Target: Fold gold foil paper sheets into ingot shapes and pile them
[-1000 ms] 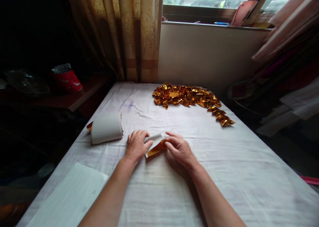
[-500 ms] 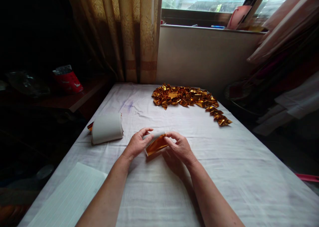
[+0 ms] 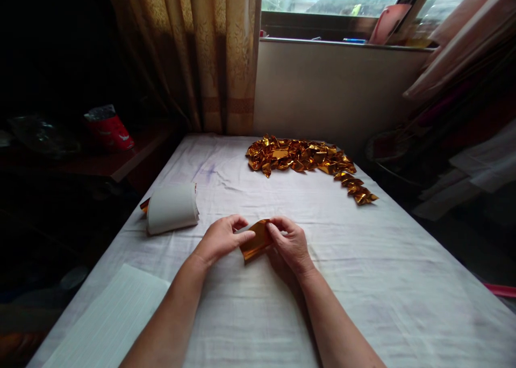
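Note:
Between my hands is a sheet of gold foil paper, partly curled, its shiny side facing me. My left hand pinches the sheet's left part, with the thumb laid over the gold face. At the right end, my right hand grips the upper corner between thumb and fingers. To the left lies a curved stack of foil paper, pale backs outward, with a bit of gold showing at its edge. Farther back rests a pile of folded gold foil pieces, trailing off in a row toward the right.
A white cloth covers the table. A pale lined sheet of paper lies at the front left. On a dark side shelf stands a red container. A gold curtain hangs behind, and clothes hang at the right.
The sheet has been turned so more of its gold face shows. My left thumb has moved right onto that face, and both hands are slightly lower.

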`<state>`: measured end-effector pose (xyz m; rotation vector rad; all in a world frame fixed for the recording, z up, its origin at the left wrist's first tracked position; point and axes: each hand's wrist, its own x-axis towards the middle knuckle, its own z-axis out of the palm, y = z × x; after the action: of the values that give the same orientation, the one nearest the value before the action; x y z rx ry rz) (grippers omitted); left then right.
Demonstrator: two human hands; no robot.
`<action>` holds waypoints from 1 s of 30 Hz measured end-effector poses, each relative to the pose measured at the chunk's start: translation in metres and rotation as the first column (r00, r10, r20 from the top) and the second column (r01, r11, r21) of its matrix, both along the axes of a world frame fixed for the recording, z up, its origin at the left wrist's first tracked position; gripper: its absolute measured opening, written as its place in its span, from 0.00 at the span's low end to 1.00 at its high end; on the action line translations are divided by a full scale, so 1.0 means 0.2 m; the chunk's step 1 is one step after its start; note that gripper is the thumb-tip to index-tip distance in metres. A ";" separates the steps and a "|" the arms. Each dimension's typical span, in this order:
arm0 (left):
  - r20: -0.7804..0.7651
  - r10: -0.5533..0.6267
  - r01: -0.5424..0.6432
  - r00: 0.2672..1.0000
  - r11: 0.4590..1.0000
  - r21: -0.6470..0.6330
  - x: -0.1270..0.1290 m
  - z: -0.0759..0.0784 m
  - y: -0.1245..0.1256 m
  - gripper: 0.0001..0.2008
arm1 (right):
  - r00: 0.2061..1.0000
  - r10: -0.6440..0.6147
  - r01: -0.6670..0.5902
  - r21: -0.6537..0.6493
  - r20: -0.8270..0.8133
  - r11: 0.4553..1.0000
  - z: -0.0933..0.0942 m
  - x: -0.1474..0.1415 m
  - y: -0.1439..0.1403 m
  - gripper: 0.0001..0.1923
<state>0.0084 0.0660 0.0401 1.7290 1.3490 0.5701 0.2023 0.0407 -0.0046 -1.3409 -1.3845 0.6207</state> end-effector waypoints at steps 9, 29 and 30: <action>-0.131 0.063 -0.045 0.989 0.990 0.131 0.08 0.08 -0.05 0.05 | 0.949 0.118 -0.170 -0.157 -0.294 0.973 0.02 0.05 0.02 0.20; -0.147 0.011 0.016 0.989 0.984 0.177 0.07 0.09 -0.06 0.08 | 0.873 0.195 -0.328 -0.243 -0.448 0.913 0.07 0.09 0.02 0.19; -0.134 0.013 0.011 0.991 0.984 0.180 0.07 0.09 -0.06 0.08 | 0.877 0.187 -0.316 -0.237 -0.443 0.919 0.07 0.09 0.02 0.19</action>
<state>0.0224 0.0539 0.0588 1.9430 1.4280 0.6009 0.2198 0.0448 0.0095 -1.1737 -1.1503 1.2649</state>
